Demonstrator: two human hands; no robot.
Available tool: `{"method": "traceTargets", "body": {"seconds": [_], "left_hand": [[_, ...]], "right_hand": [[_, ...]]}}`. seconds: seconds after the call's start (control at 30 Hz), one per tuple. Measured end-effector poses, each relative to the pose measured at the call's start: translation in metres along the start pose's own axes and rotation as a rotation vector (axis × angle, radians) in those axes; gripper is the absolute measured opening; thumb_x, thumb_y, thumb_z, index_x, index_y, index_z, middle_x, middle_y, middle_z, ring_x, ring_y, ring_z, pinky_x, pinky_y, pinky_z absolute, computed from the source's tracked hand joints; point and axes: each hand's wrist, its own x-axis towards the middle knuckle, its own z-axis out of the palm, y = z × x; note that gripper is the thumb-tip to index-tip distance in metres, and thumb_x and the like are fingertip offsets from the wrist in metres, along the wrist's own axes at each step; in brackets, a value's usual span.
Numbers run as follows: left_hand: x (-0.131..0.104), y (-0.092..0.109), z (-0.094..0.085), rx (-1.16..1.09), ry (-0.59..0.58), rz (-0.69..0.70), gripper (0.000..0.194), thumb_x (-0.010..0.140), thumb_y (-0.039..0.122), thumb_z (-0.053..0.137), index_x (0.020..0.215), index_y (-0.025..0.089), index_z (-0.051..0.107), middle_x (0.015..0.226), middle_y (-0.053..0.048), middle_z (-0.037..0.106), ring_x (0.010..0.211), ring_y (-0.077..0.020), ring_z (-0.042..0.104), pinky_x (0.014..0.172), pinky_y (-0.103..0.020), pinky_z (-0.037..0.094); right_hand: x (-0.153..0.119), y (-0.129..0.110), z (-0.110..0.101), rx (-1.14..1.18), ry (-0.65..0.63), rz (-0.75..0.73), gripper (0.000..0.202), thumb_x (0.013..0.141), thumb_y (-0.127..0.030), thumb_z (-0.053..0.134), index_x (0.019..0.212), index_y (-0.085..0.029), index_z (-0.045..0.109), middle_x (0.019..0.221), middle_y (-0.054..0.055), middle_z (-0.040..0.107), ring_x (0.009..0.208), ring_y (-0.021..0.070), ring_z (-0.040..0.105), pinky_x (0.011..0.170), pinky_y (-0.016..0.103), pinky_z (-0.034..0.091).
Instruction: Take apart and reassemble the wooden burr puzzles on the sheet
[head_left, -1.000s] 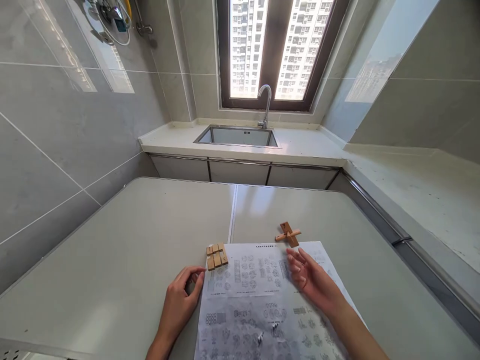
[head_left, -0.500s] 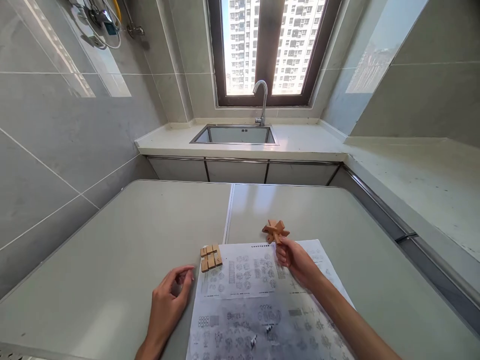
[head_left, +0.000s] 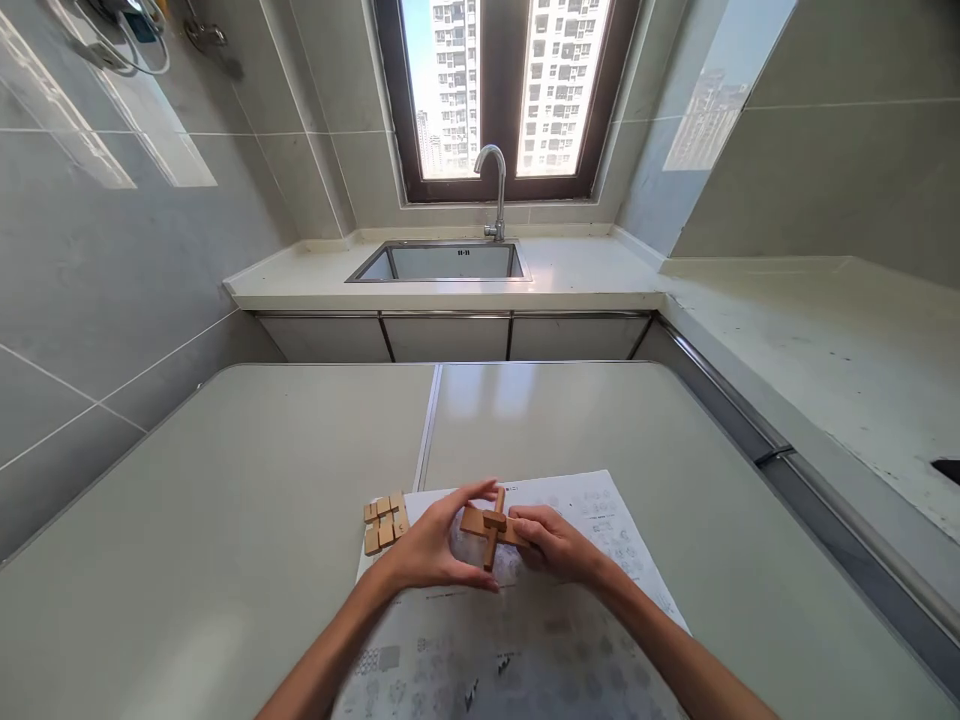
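A wooden interlocking puzzle (head_left: 493, 521) with crossing bars is held above the printed sheet (head_left: 555, 640). My right hand (head_left: 553, 541) pinches the right end of its flat bar between thumb and fingers. Around the puzzle's left side, my left hand (head_left: 442, 540) is spread in a wide C. Its fingertips lie by the top of the upright bar and its thumb just below the lower end; whether they touch cannot be told. Beside my left wrist lies a flat wooden block puzzle (head_left: 385, 522) of several small blocks, overlapping the sheet's upper left corner.
The sheet, printed with rows of small diagrams, lies on a pale table (head_left: 225, 510) with a seam (head_left: 429, 425). Beyond stands a white counter (head_left: 577, 265) with a sink (head_left: 442, 280) and a tap (head_left: 501, 190) under a window. Another counter (head_left: 810, 340) runs along the right.
My right hand has brought the wooden puzzle left and nearer to me, turning it. My left hand has risen from the table and moved right to the puzzle. The view has shifted slightly right.
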Motion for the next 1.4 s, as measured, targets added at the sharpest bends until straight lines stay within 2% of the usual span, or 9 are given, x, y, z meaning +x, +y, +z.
{"method": "traceTargets", "body": {"seconds": [0.1, 0.27, 0.37, 0.47, 0.67, 1.07, 1.23, 1.33, 1.4], "left_hand": [[0.014, -0.011, 0.005, -0.08, -0.032, -0.02, 0.093, 0.059, 0.033, 0.096, 0.143, 0.026, 0.058, 0.137, -0.009, 0.07, 0.127, -0.0332, 0.065, 0.111, -0.046, 0.051], [0.017, -0.022, 0.011, -0.163, 0.074, -0.015, 0.091, 0.055, 0.032, 0.098, 0.135, 0.024, 0.056, 0.129, -0.012, 0.07, 0.124, -0.0315, 0.066, 0.105, -0.044, 0.055], [0.015, -0.024, 0.014, -0.123, 0.133, -0.022, 0.09, 0.056, 0.037, 0.098, 0.133, 0.023, 0.054, 0.125, -0.012, 0.07, 0.12, -0.031, 0.067, 0.102, -0.043, 0.056], [0.015, -0.025, 0.017, -0.045, 0.147, -0.025, 0.09, 0.057, 0.044, 0.098, 0.132, 0.023, 0.053, 0.122, -0.01, 0.071, 0.114, -0.0298, 0.069, 0.098, -0.042, 0.056], [0.014, -0.029, 0.02, 0.06, 0.149, -0.016, 0.084, 0.06, 0.044, 0.095, 0.13, 0.024, 0.053, 0.121, -0.008, 0.07, 0.109, -0.0281, 0.07, 0.092, -0.037, 0.056], [0.011, -0.026, 0.029, 0.13, 0.207, 0.034, 0.082, 0.061, 0.045, 0.094, 0.129, 0.024, 0.053, 0.121, -0.009, 0.068, 0.107, -0.0287, 0.069, 0.09, -0.038, 0.055], [0.008, -0.018, 0.032, 0.002, 0.244, 0.055, 0.085, 0.063, 0.033, 0.092, 0.135, 0.025, 0.048, 0.122, -0.009, 0.07, 0.112, -0.0286, 0.068, 0.098, -0.041, 0.052], [0.007, -0.019, 0.031, -0.073, 0.245, 0.022, 0.086, 0.065, 0.031, 0.092, 0.138, 0.024, 0.046, 0.107, -0.006, 0.075, 0.107, -0.028, 0.069, 0.102, -0.044, 0.049], [0.008, -0.022, 0.03, -0.161, 0.265, -0.026, 0.085, 0.064, 0.034, 0.095, 0.135, 0.023, 0.049, 0.11, -0.007, 0.075, 0.104, -0.0275, 0.07, 0.101, -0.044, 0.049]], "right_hand": [[-0.001, -0.004, -0.001, -0.031, 0.041, -0.034, 0.053, 0.094, -0.07, 0.056, 0.071, -0.023, 0.045, 0.054, -0.008, 0.039, 0.047, 0.0094, 0.03, 0.049, 0.025, 0.024], [0.002, -0.008, 0.001, -0.08, 0.135, -0.074, 0.047, 0.098, -0.065, 0.058, 0.085, -0.02, 0.058, 0.057, -0.007, 0.047, 0.05, 0.0102, 0.038, 0.051, 0.025, 0.03], [0.004, -0.004, 0.002, -0.078, 0.226, -0.085, 0.045, 0.096, -0.064, 0.063, 0.105, -0.019, 0.065, 0.06, -0.007, 0.05, 0.05, 0.0109, 0.043, 0.05, 0.025, 0.032], [0.005, 0.0, 0.002, -0.093, 0.294, -0.089, 0.045, 0.094, -0.063, 0.067, 0.104, -0.019, 0.066, 0.063, -0.005, 0.055, 0.052, 0.0113, 0.046, 0.05, 0.025, 0.033], [0.003, 0.003, -0.002, -0.19, 0.286, -0.08, 0.044, 0.097, -0.062, 0.064, 0.104, -0.018, 0.067, 0.062, -0.005, 0.056, 0.053, 0.0108, 0.046, 0.051, 0.024, 0.034], [0.005, -0.001, 0.004, -0.018, 0.409, -0.124, 0.044, 0.091, -0.061, 0.073, 0.101, -0.018, 0.068, 0.066, -0.004, 0.059, 0.048, 0.0092, 0.048, 0.044, 0.023, 0.037], [0.002, -0.007, 0.001, 0.196, 0.368, -0.119, 0.04, 0.09, -0.055, 0.077, 0.102, -0.019, 0.067, 0.059, -0.007, 0.054, 0.042, 0.0063, 0.036, 0.04, 0.022, 0.029], [0.002, -0.009, -0.002, 0.349, 0.432, -0.143, 0.041, 0.086, -0.054, 0.081, 0.103, -0.02, 0.065, 0.059, -0.008, 0.052, 0.043, 0.006, 0.034, 0.039, 0.02, 0.025], [0.003, -0.01, -0.005, 0.346, 0.518, -0.182, 0.041, 0.086, -0.054, 0.081, 0.104, -0.02, 0.065, 0.064, -0.007, 0.054, 0.045, 0.006, 0.036, 0.041, 0.02, 0.027]]}}
